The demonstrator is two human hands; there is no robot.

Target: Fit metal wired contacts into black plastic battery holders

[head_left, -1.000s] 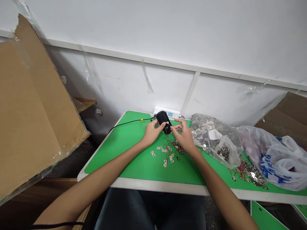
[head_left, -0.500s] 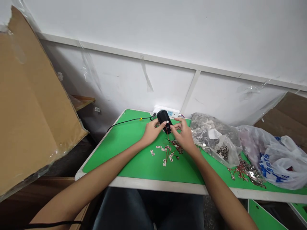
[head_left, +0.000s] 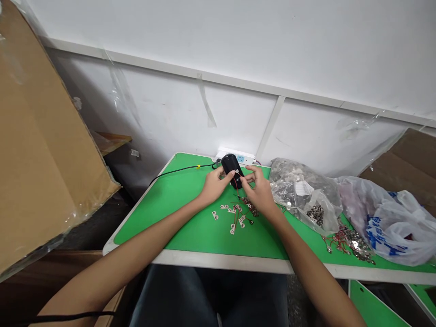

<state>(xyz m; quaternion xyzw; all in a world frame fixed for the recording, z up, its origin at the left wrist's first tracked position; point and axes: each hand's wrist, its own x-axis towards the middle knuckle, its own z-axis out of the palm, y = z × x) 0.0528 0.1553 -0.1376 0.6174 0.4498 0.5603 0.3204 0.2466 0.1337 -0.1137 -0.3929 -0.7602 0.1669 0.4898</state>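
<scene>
A black rounded device (head_left: 229,162) stands at the back of the green table, between my hands. My left hand (head_left: 214,184) pinches a small metal piece (head_left: 236,171) against the front of the device. From that piece a thin red wire (head_left: 237,188) hangs down. The fingertips of my right hand (head_left: 257,186) are closed on a thin wire end beside it. Below my hands lie several small white pieces with round contacts (head_left: 232,229) and a pile of small wired parts (head_left: 251,209).
On the right are a clear bag of metal parts (head_left: 303,181), a white plastic bag (head_left: 391,227) and a loose heap of wired parts (head_left: 357,247). A power strip (head_left: 235,155) sits by the wall. Cardboard (head_left: 44,136) rises at the left; a black cable (head_left: 177,171) crosses the table.
The whole view has shifted slightly. Both hands keep nearly the same pose at the black device, with the small piece and wire still between them.
</scene>
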